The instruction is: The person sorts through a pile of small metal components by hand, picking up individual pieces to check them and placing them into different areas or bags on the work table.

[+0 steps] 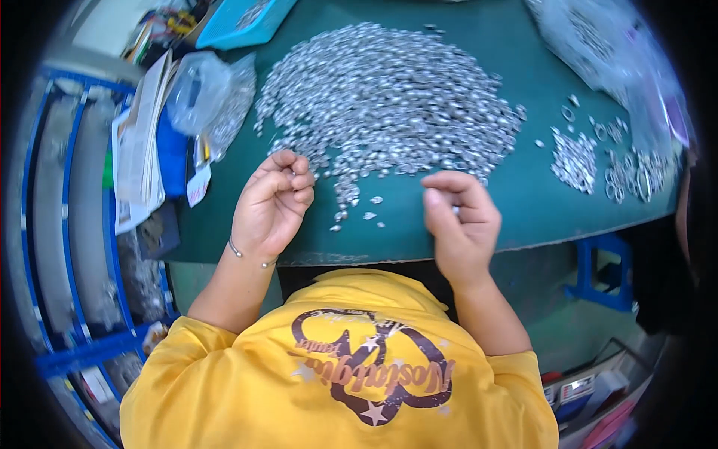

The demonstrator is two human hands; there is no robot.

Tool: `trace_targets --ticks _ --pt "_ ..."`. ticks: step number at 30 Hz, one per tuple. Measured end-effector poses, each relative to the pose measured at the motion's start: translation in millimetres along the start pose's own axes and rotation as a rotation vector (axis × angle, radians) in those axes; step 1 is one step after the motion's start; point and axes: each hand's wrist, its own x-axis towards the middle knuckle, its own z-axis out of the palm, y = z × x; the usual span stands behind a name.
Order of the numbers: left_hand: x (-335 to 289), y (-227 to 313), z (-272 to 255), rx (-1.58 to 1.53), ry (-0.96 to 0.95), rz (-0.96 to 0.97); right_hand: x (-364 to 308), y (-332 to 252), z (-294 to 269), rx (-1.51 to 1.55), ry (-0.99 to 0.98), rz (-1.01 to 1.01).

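Note:
A broad pile of small shiny silver metal pieces [389, 97] covers the middle of the green table. My left hand [275, 196] is at the pile's near left edge, fingers curled and pinched together; whatever is between the fingertips is too small to make out. At the near right edge, my right hand [465, 221] is closed, thumb against bent fingers, with a small silver metal piece [456, 210] showing among them. Between the hands, a few loose silver pieces [369, 215] lie apart from the pile on the table.
Smaller heaps of silver parts [574, 161] and rings [636, 176] lie at the right, beside a large clear plastic bag [591, 45]. Clear bags [202, 93], papers [146, 135] and a light-blue basket [243, 34] stand left. A blue stool [602, 273] is below the table.

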Motion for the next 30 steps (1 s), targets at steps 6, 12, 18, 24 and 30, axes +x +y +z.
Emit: trace_targets --ticks 6,12,18,24,30 --pt "-30 22 -26 0.039 0.084 0.092 4 -4 11 -0.683 -0.341 -0.266" --pt "-27 14 -18 0.909 0.274 0.270 11 4 24 -1.070 -0.449 -0.376" --pt "-3 -1 -7 1.528 -0.228 0.680 31 -11 13 0.276 -0.256 0.542" --pt "0 -10 -16 1.646 -0.259 0.655 35 -9 31 -0.670 -0.505 0.032" --pt "1 -1 -16 1.283 -0.130 0.571 39 1 41 -0.971 -0.637 -0.306"
